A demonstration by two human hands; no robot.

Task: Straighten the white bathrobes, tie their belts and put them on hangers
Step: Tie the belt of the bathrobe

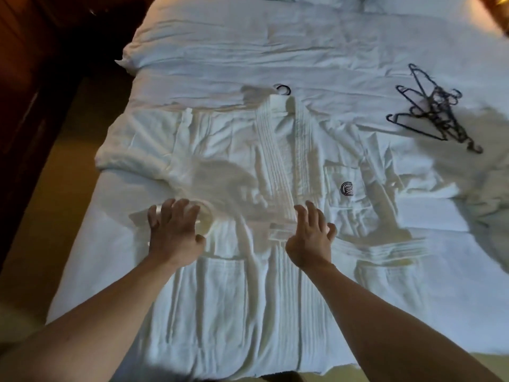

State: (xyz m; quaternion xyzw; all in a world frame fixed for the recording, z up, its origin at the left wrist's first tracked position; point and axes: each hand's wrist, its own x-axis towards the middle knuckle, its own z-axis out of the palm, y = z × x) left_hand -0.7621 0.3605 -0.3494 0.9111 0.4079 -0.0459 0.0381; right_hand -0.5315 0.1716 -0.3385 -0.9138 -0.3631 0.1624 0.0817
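Both hands, left hand and right hand, spread on bathrobe

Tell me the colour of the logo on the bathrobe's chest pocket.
Dark, black or navy, wavy lines: the logo on the white bathrobe, head view.

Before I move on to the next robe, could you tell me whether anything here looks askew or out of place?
The black wire hangers lie in a tangled heap on the white bed, right of the white bathrobe. The robe's ribbed belt lies loose, untied. Its chest is wrinkled.
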